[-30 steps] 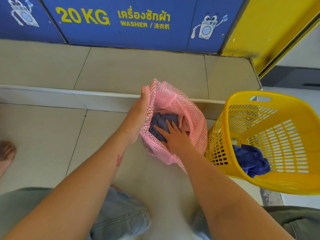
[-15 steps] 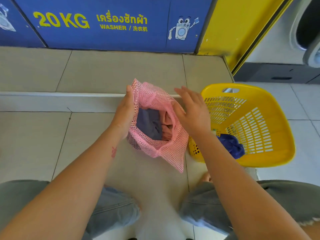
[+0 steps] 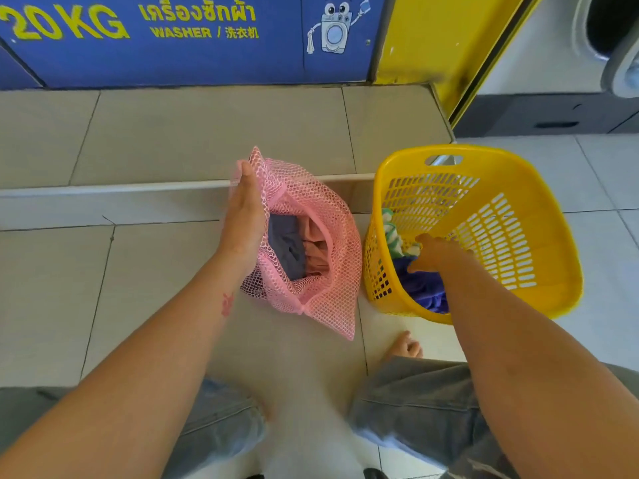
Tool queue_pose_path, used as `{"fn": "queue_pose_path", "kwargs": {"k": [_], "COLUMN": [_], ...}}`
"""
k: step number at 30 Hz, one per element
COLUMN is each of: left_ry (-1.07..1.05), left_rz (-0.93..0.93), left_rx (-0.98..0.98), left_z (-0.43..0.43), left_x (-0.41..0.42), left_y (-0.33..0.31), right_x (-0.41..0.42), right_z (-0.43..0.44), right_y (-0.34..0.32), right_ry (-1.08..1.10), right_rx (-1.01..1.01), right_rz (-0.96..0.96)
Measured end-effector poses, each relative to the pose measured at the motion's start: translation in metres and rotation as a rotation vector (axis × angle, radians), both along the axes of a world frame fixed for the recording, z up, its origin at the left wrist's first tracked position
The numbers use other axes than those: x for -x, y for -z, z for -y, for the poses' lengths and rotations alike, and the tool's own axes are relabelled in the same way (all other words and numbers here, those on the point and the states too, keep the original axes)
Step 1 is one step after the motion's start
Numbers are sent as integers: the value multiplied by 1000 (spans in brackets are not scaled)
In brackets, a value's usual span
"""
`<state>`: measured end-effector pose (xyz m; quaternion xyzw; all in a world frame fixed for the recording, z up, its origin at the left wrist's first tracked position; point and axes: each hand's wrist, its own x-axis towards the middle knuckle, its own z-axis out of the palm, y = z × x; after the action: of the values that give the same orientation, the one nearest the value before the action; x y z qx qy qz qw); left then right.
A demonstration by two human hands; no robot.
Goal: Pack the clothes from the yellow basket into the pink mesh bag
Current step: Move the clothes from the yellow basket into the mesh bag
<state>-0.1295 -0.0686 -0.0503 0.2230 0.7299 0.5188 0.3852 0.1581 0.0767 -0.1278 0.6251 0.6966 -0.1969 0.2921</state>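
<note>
One "20KG WASHER" sign (image 3: 138, 29); left hand (image 3: 243, 216) grips pink mesh bag (image 3: 321, 243), right hand (image 3: 435, 254) grasp unclear.

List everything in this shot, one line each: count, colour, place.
mesh bag: 1, pink, on the floor at centre, mouth open
clothes in bag: at least 2, grey-blue and peach
basket: 1, yellow, right of the bag
blue garment: 1, in the basket
green-and-white cloth: 1, in the basket, by its left wall
washer panel: 1, blue, top
left hand: 1, holding the bag's left rim
right hand: 1, inside the basket; grip unclear
bare foot: 1, below the basket
</note>
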Motion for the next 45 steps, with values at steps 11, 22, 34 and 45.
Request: {"fn": "queue_pose_path", "kwargs": {"k": [11, 22, 34, 45], "left_ry": [61, -35, -53, 66], "left_rz": [106, 145, 201, 237], "left_rx": [-37, 0, -34, -29], "left_z": [-15, 16, 32, 29], "left_x": [3, 10, 32, 33], "left_y": [18, -10, -23, -32], "right_x": [13, 38, 120, 220], "right_z": [2, 0, 58, 119], "right_y": [32, -65, -171, -7], "right_ry": [-178, 433, 153, -577], "right_rx": [189, -310, -215, -92], "right_rz": [306, -1095, -1617, -602]}}
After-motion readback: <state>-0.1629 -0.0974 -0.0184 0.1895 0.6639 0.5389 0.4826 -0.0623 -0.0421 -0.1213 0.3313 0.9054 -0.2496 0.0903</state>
